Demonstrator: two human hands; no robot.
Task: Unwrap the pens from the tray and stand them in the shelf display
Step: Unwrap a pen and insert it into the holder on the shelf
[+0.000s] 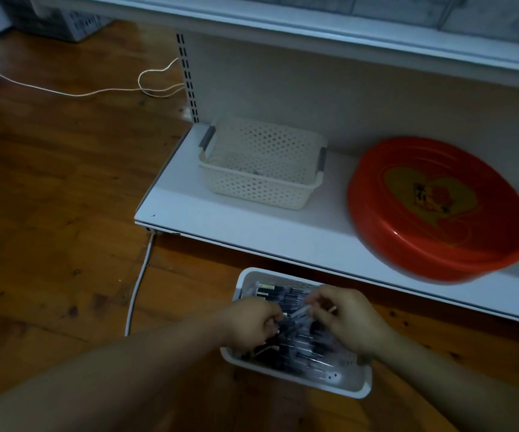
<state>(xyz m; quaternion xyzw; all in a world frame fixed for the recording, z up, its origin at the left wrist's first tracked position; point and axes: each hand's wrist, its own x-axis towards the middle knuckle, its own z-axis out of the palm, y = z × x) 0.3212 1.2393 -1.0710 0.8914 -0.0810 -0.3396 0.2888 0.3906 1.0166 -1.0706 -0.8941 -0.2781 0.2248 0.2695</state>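
A white tray [359,388] sits on the wooden floor, filled with several dark pens in clear wrappers [311,353]. Both my hands hover over it. My left hand [252,322] grips one end of a wrapped pen [298,313]. My right hand [351,319] pinches the other end of the same pen's clear wrapper. On the white lower shelf [252,222] stands a cream perforated basket [261,188], with something small lying inside it.
A red round tray [439,251] with a yellow heart lies on the shelf's right part. A white cable [138,291] runs along the floor beside the pen tray. A thin cord [96,93] lies further back. A grey crate [65,23] stands at the far left.
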